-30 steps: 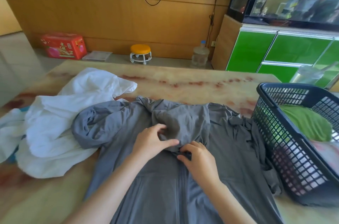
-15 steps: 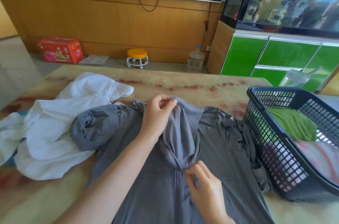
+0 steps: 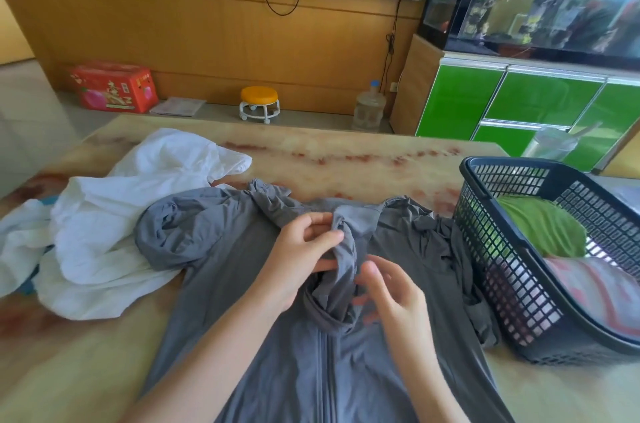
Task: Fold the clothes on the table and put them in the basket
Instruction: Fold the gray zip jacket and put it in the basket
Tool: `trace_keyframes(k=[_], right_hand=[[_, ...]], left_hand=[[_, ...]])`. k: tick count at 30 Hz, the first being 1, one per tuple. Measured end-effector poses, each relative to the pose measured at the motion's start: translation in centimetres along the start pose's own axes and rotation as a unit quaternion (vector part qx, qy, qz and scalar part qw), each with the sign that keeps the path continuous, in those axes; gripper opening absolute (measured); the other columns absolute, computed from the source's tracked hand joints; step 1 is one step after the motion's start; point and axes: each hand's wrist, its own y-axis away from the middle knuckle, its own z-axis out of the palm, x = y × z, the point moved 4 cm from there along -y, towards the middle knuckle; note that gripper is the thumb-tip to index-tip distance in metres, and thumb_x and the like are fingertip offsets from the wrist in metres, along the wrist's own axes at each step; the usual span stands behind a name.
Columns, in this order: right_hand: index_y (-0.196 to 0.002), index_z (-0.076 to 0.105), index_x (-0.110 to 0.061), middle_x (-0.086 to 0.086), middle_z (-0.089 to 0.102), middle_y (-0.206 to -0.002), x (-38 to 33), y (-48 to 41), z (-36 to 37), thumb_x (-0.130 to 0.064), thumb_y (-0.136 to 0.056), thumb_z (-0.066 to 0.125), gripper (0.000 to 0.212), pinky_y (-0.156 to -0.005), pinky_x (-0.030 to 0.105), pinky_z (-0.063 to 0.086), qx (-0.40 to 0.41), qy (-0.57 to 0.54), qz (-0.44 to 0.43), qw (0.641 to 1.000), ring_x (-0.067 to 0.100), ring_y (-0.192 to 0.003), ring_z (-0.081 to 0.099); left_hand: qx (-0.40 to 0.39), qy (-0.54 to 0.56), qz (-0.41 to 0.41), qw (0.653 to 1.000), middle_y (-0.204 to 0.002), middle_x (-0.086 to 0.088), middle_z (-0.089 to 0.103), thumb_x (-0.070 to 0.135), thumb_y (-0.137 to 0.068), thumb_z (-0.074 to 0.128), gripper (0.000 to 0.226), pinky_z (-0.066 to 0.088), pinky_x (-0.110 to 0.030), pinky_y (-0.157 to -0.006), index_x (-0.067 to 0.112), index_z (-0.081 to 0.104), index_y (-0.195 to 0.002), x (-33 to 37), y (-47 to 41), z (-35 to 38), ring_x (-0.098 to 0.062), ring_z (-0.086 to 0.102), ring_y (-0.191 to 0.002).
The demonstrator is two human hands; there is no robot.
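We have the grey zip-front hooded jacket (image 3: 242,336) laid front-up on the pale marble-patterned table (image 3: 346,166), at its near middle with the zip running toward us. We judge it lies flat so the sides can fold in evenly. Our left hand (image 3: 304,256) has thumb and fingers curled round the bunched hood at the collar and lifts it off the chest, probably to spread or tuck it before the folding proper. Our right hand (image 3: 391,287) sits just right of that bunch with fingers half curled; it is blurred, so we cannot tell whether it pinches the cloth or only touches it.

The jacket looks thin and limp. Its left sleeve is lumped over the crumpled white garment (image 3: 131,214) to the left, and its right sleeve is rumpled against the dark plastic lattice basket (image 3: 502,249) at the right. That basket already holds a folded green cloth (image 3: 543,232) and a pink patterned cloth (image 3: 606,287) — the jacket is not yet folded.
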Motion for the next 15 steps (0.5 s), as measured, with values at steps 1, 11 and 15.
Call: trace_keyframes(k=[1, 11, 15], right_hand=[[-0.101, 0.068, -0.023, 0.004, 0.073, -0.081, -0.4, -0.4, 0.4, -0.046, -0.077, 0.066, 0.033, -0.06, 0.033, 0.057, -0.026, -0.011, 0.025, 0.999, 0.019, -0.071, 0.07], [-0.083, 0.061, 0.008, 0.02, 0.065, -0.067, -1.9, -2.0, 1.5, -0.012, -0.09, 0.063, 0.021, -0.058, 0.036, 0.056, 0.049, -0.041, -0.039, 0.997, 0.022, -0.06, 0.068], [-0.079, 0.057, 0.009, 0.011, 0.057, -0.061, -2.8, -3.1, 1.1, -0.008, -0.091, 0.06, 0.022, -0.061, 0.041, 0.057, 0.077, -0.054, -0.038, 0.995, 0.024, -0.062, 0.061]], left_hand=[[-0.024, -0.004, -0.006, 1.0, -0.098, -0.006, 0.072, 0.005, -0.093, 0.055, 0.02, 0.054, -0.022, -0.065, 0.012, 0.063, -0.109, -0.5, 0.4, 0.1, -0.011, 0.07, -0.085], [0.178, -0.051, -0.108, 0.977, -0.085, -0.004, 0.066, 0.017, -0.076, 0.078, 0.03, 0.05, -0.019, -0.059, 0.009, 0.059, -0.098, -8.7, 4.4, -3.6, -0.007, 0.062, -0.068], [0.136, 0.164, -0.185, 0.959, -0.081, -0.014, 0.068, -0.005, -0.084, 0.064, 0.023, 0.057, -0.019, -0.058, -0.003, 0.059, -0.105, -9.5, 4.2, -3.3, -0.015, 0.066, -0.062]])
